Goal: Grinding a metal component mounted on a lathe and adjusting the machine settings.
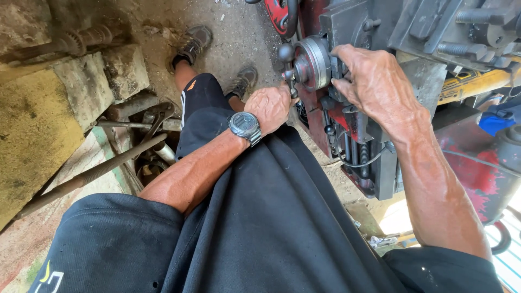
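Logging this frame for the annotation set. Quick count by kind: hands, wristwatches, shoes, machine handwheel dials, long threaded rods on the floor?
Hands: 2, left hand on the ball-ended crank handle, right hand on the handwheel dial
Wristwatches: 1, wristwatch on the left wrist
Shoes: 2, shoe and shoe
Handwheel dials: 1
Threaded rods: 1, threaded rod
Total: 7

- Floor [239,32]: bare grey concrete, dusty and stained, with small bits of debris at the far side.
- Left: rough stone blocks [81,87], yellowish and worn, stacked along the edge.
- Beside the blocks: a long rusty metal rod [92,173] lying at a slant, near a heap of scrap metal parts [154,141].
- Far left: a rusted geared shaft [81,39] resting on the blocks.
- Near right: bright daylight [396,220] falls on the floor.
- Right: red-painted surface [472,168], chipped.
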